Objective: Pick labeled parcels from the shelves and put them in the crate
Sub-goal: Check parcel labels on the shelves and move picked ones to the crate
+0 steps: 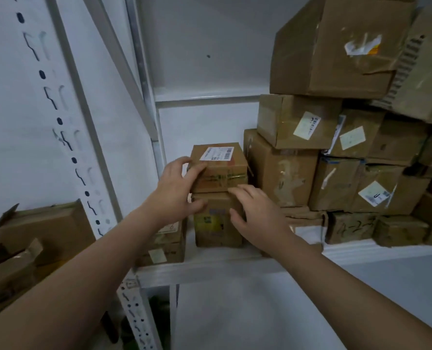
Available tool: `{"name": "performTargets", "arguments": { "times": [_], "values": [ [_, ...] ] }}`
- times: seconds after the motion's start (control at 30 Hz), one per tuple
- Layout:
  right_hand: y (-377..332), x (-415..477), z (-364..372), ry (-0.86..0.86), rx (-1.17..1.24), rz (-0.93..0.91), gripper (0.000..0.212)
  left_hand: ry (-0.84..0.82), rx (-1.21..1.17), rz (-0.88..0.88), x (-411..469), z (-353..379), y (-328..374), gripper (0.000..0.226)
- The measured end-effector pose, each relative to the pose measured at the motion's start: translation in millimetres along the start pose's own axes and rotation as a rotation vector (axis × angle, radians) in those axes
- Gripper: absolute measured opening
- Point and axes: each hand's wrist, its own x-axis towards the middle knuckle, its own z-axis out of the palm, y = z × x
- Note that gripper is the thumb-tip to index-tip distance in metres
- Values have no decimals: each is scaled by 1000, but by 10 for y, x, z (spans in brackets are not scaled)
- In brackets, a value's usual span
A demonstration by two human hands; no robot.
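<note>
Here: white metal shelf (235, 270), smooth, its upright punched with slots. On the right, a stack (311, 152) of dented brown cardboard boxes with creased tape and torn stickers. Left of it, the parcel (222, 173), a small squarish taped carton, sits on a plain box (217, 231). Left hand (174, 190), arm extended, fingers curled round the parcel's left edge, thumb low. Right hand (258, 215), fingers spread and slightly bent, tips at the parcel's lower right front edge. White barcode label (217, 154) on the parcel's top.
</note>
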Motion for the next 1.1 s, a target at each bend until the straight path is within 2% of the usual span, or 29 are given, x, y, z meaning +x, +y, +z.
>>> {"name": "performTargets", "arguments": {
  "times": [0.07,0.17,0.23,0.33,0.43,0.63,0.77,0.87,1.0,1.1],
  "values": [
    [-67,8,45,52,52,54,49,5,-407,-213,28,20,56,71],
    [-196,48,45,216,67,62,52,59,-840,-511,105,47,192,82],
    [-279,137,-3,210,37,75,57,5,-1001,-706,190,41,265,81],
    [-338,291,-77,52,44,219,64,-58,-996,-833,291,63,284,76],
    [-330,337,-67,6,143,287,64,-15,-1063,-863,278,84,299,68],
    [-394,240,13,175,249,204,51,181,-1419,-887,70,40,308,54],
    [-450,221,4,292,475,219,57,297,-1566,-699,-143,-5,294,59],
    [-493,212,10,327,697,198,64,322,-1664,-570,-307,-3,312,66],
    [-502,132,34,362,769,188,66,280,-1542,-523,-424,-50,338,82],
    [-497,73,52,374,777,197,69,243,-1465,-510,-464,-71,347,82]
  ]
}}
